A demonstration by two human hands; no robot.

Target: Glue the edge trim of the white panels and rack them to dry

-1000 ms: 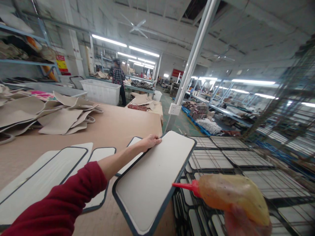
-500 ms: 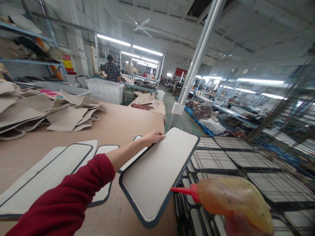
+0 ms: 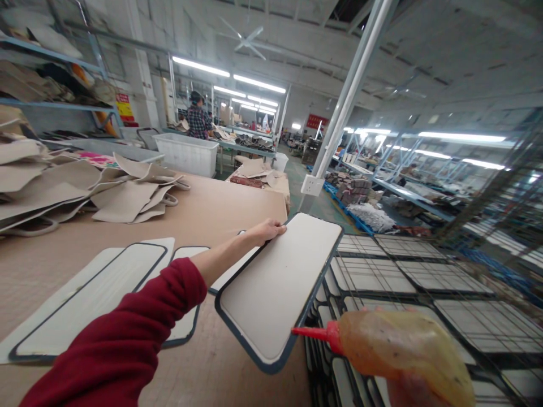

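Observation:
My left hand (image 3: 271, 229), in a dark red sleeve, is closed on the far left edge of a white rounded panel (image 3: 280, 282) with a dark blue border. The panel is tilted above the table's right edge. In my right hand (image 3: 409, 390), mostly hidden at the bottom, is a squeeze bottle (image 3: 394, 345) of amber liquid with a red nozzle (image 3: 314, 333). The nozzle tip is at the panel's lower right border. Under my left arm lie more bordered panels, one long panel (image 3: 97, 305) at the left and others partly covered by the arm.
A brown worktable (image 3: 229, 198) carries a pile of beige cut pieces (image 3: 127, 192) at the left. Wire racks (image 3: 382, 277) holding white panels stand at the right. Beyond are a metal post (image 3: 335, 124) with a socket, a white bin (image 3: 186, 152), and a person (image 3: 197, 118) in a checked shirt.
The panel has shifted slightly right and up in view, while the nozzle tip has slid a little left and down along its border. The whole view has moved slightly.

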